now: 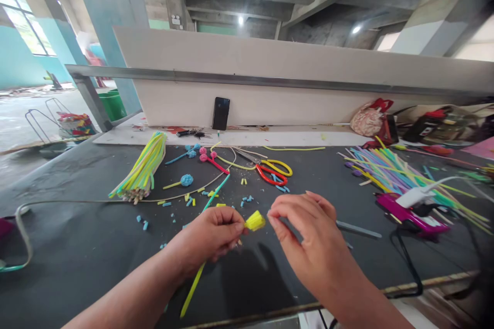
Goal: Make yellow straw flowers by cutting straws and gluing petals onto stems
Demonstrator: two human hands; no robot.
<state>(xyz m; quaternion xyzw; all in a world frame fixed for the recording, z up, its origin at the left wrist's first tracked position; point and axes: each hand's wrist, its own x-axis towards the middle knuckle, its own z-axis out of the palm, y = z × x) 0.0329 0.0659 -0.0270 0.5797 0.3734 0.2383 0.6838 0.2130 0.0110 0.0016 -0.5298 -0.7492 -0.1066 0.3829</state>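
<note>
My left hand [216,234] pinches a small yellow bud of bundled pipe cleaner pieces [255,221] at its base, the bud's flared end toward the right. Below that hand a yellow-green pipe cleaner [193,290] slants down; whether it joins the bud is hidden. Just right of the bud, apart from it, my right hand [304,226] has thumb and index tips together; anything between them is too small to make out. Beyond the hands lie scissors [272,172] with red and yellow handles, cut blue pieces [247,199] and yellow pieces [187,197].
A bundle of yellow and green pipe cleaners [141,167] lies left, loose purple and yellow ones [401,169] right. A blue pompom stem [186,180] and pink one [216,163] lie ahead. A phone [221,113] leans on the white board. Right is a magenta power strip [411,216].
</note>
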